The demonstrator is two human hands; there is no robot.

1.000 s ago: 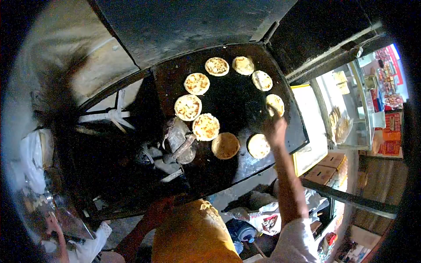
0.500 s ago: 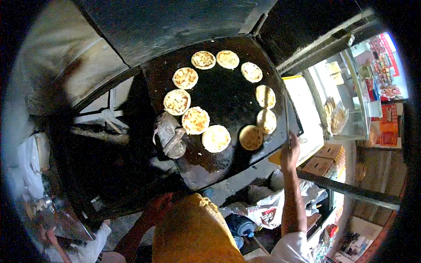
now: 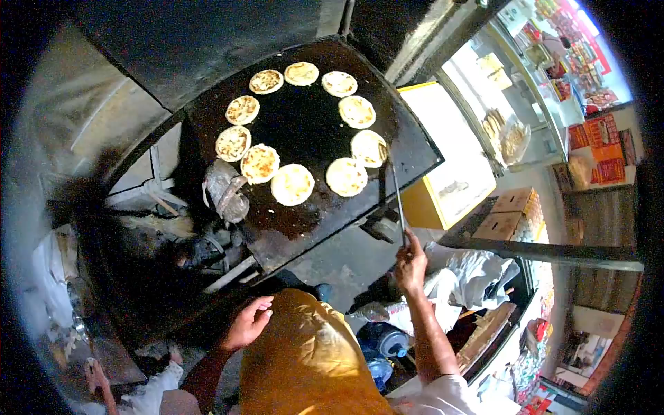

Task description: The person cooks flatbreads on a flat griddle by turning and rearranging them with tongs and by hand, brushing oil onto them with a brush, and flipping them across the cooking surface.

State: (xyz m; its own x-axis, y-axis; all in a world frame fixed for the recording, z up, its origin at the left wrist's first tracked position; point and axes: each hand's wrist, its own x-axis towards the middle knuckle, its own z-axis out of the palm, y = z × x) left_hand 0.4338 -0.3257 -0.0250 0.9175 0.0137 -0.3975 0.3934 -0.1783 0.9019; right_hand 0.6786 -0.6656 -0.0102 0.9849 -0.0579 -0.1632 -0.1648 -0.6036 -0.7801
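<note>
My right hand [image 3: 411, 263] is closed around the end of a long thin metal tool [image 3: 398, 197]. The tool's far end reaches the griddle's right side, beside a round flatbread [image 3: 369, 149]. Several round flatbreads lie in a ring on the dark griddle [image 3: 304, 225], most with browned spots, among them a pale one [image 3: 292, 185] at the front. My left hand [image 3: 249, 324] hangs beside the yellow apron [image 3: 297, 353], fingers apart, holding nothing. At the griddle's left edge rests a grey, worn object with a handle [image 3: 227, 194].
A yellow-edged white box [image 3: 449, 176] stands right of the griddle, near a glass display case [image 3: 536, 104]. Cardboard boxes [image 3: 503, 214], white sacks [image 3: 470, 277] and a blue water jug [image 3: 391, 341] are at the lower right. Another person's hand [image 3: 97, 377] shows at the lower left.
The view has shifted, so the griddle sits further left. Flatbreads at the front and right now show other faces. My right hand has drawn back from the griddle; my left hand has come into the light.
</note>
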